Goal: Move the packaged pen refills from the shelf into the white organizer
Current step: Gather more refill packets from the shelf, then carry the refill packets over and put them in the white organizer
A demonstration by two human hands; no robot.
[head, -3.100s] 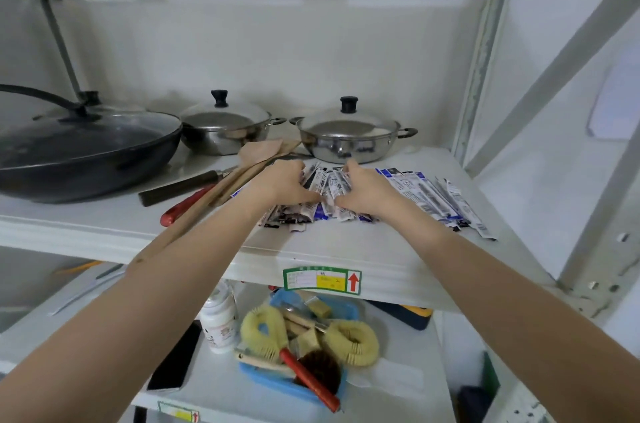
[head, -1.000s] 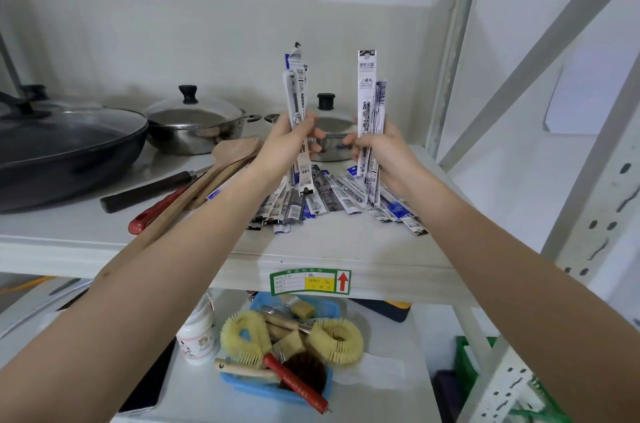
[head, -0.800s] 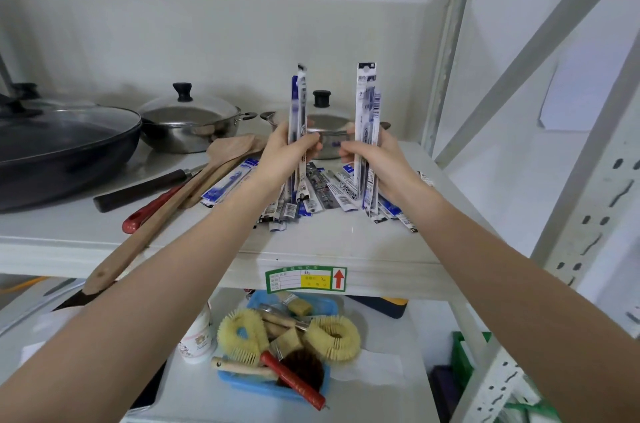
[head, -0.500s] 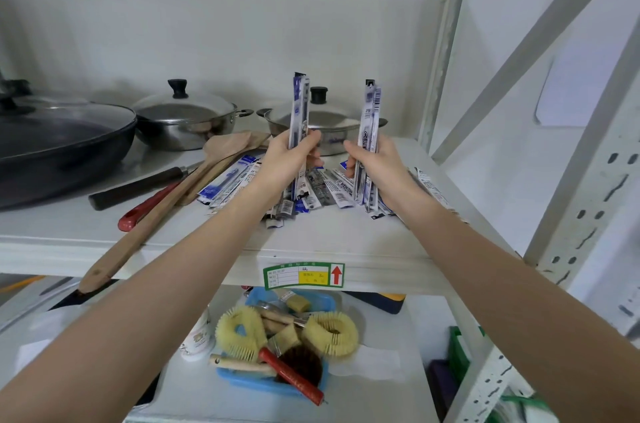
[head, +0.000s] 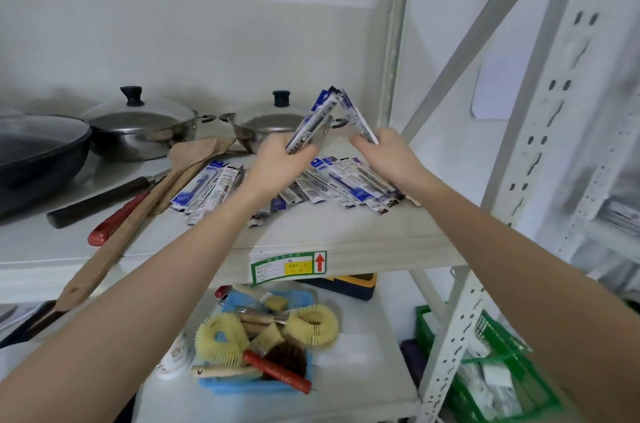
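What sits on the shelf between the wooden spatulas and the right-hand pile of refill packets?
In the head view, a smaller bunch of refill packets lies beside the wooden spatulas, then the left hand and its forearm cross before the right-hand pile.

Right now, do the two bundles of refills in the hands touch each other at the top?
Touching. In the head view the left-hand bundle and the right-hand bundle lean together and their top ends meet.

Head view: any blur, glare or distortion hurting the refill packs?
Head view: both hands, left and right, and the refill packs they hold are motion-smeared, print unreadable; wide-angle bends the shelf upright; soft glare on the pot lid; far right edge heavily blurred; lighting even, shadows faint.
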